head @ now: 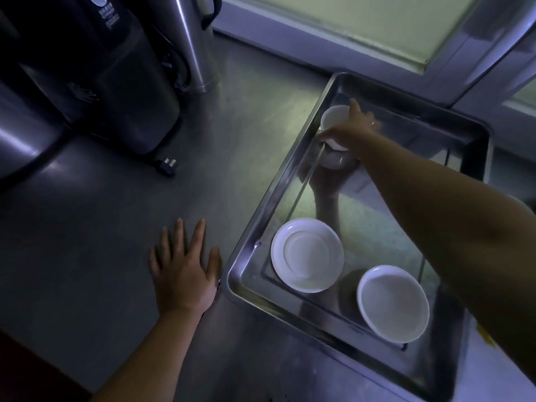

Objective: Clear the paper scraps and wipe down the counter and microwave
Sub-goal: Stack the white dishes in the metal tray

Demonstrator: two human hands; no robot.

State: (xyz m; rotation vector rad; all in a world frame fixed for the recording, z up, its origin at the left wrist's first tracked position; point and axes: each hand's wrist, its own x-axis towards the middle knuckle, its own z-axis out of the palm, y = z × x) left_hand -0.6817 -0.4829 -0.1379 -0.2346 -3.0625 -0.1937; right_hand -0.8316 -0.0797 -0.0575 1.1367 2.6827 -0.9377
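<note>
My left hand (184, 264) lies flat on the steel counter (110, 227), fingers spread, just left of a shiny metal tray (293, 158). My right hand (352, 127) reaches over the far end of the tray and grips a small white bowl (333, 117) by its rim, tilting it. Two more white bowls stand in the near end of the tray, one (307, 255) to the left and one (393, 303) to the right. No paper scraps, cloth or microwave can be made out in this dim view.
A dark appliance (95, 71) and a steel cylinder (194, 42) stand at the back left, with a loose power plug (166, 163) lying on the counter. A window sill (319, 44) runs along the back behind the tray.
</note>
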